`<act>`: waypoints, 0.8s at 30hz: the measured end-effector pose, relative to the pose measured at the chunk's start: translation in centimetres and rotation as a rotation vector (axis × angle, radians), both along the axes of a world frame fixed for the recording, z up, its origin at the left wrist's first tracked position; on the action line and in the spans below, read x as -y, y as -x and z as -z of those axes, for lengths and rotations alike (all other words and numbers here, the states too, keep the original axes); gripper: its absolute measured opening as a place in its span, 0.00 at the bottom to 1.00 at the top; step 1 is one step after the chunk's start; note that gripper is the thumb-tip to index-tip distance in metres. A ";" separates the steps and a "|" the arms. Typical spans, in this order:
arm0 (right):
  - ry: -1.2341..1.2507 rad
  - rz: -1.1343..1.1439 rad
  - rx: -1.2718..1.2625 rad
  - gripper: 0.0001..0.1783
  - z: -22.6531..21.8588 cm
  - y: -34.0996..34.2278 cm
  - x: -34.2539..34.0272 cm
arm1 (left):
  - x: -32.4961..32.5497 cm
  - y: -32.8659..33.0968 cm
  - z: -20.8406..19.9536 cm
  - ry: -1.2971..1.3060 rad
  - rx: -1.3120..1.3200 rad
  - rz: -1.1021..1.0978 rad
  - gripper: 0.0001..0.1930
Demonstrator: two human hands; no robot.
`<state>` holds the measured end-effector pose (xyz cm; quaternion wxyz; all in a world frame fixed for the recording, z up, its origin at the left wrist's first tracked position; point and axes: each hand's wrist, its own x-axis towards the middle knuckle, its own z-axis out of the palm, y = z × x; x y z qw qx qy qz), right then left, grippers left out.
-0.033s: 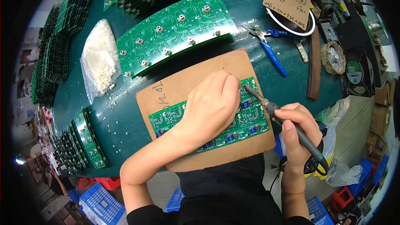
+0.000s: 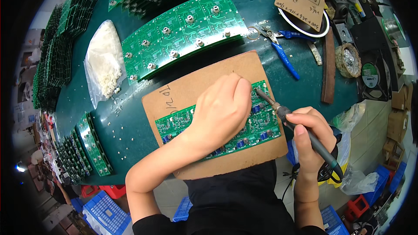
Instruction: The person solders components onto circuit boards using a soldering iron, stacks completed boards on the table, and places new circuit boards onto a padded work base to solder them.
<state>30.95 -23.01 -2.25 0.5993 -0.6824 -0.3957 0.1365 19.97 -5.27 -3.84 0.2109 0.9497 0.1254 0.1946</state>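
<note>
A green circuit board (image 2: 176,122) with small parts and blue components lies on a brown hardboard sheet (image 2: 200,82) in front of me. My left hand (image 2: 224,109) rests across the board, its fingers curled closed near the upper edge. Whatever those fingers pinch is hidden behind the hand. In my right hand (image 2: 311,137) is a soldering iron (image 2: 322,150), held like a pen. Its metal tip points up and left, at the board's upper right corner, close to my left fingers. Whether the tip touches the board I cannot tell.
Beyond the sheet stand stacked green boards (image 2: 183,30). A plastic bag of small white parts (image 2: 106,61) lies to the left, with more stacked boards (image 2: 61,39). Blue-handled pliers (image 2: 285,61), a white-rimmed dish (image 2: 322,32), a solder spool (image 2: 393,29) and a fan (image 2: 371,75) are at right.
</note>
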 end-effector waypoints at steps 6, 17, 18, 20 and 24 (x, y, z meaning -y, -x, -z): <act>0.023 -0.065 0.006 0.08 -0.4 -0.8 -0.2 | 0.3 -0.9 -0.1 -0.061 -0.020 -0.025 0.07; 0.424 0.598 0.749 0.14 1.9 -7.8 3.7 | 0.5 0.2 -0.8 -0.031 0.011 0.012 0.06; 0.505 0.531 0.709 0.14 2.5 -8.6 4.3 | 0.4 0.3 -0.8 -0.024 0.014 0.018 0.07; 0.373 0.559 0.794 0.13 2.8 -8.6 4.3 | 0.2 0.7 -0.7 -0.012 0.013 0.013 0.06; 0.515 0.537 0.748 0.13 2.3 -7.0 3.8 | -0.5 1.7 -0.6 0.046 0.059 0.010 0.06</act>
